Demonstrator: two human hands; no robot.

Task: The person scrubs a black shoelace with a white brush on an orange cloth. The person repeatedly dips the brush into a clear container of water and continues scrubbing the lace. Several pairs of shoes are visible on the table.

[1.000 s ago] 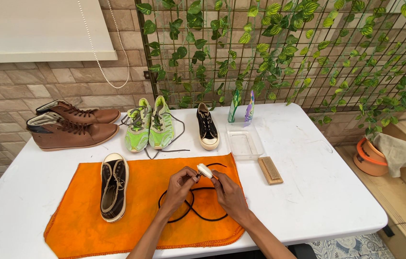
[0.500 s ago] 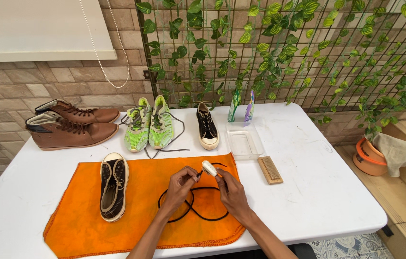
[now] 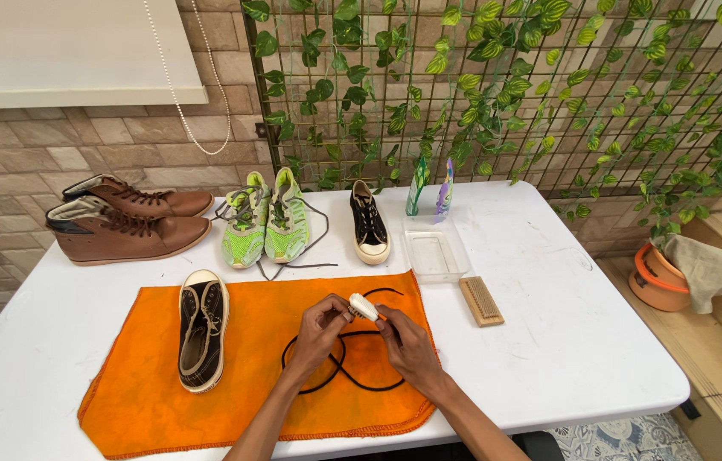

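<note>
My left hand (image 3: 320, 324) and my right hand (image 3: 405, 343) meet above an orange cloth (image 3: 152, 397) on a white table (image 3: 574, 350). My right hand holds a small brush with a white head (image 3: 363, 306). My left hand pinches a black shoelace (image 3: 352, 377) right at the brush head. The rest of the lace lies in loops on the cloth below both hands. A black sneaker without a lace (image 3: 203, 329) lies on the cloth to the left of my left hand.
Along the back of the table stand brown boots (image 3: 122, 226), green sneakers (image 3: 267, 226) and a second black sneaker (image 3: 369, 226). A clear tray (image 3: 435, 252), two small bottles (image 3: 429, 186) and a wooden brush (image 3: 481, 300) lie to the right. An orange pot (image 3: 655, 282) sits beyond the table's right edge.
The brush head has shifted slightly between my fingers along the lace. Both hands stay in the same spot over the cloth.
</note>
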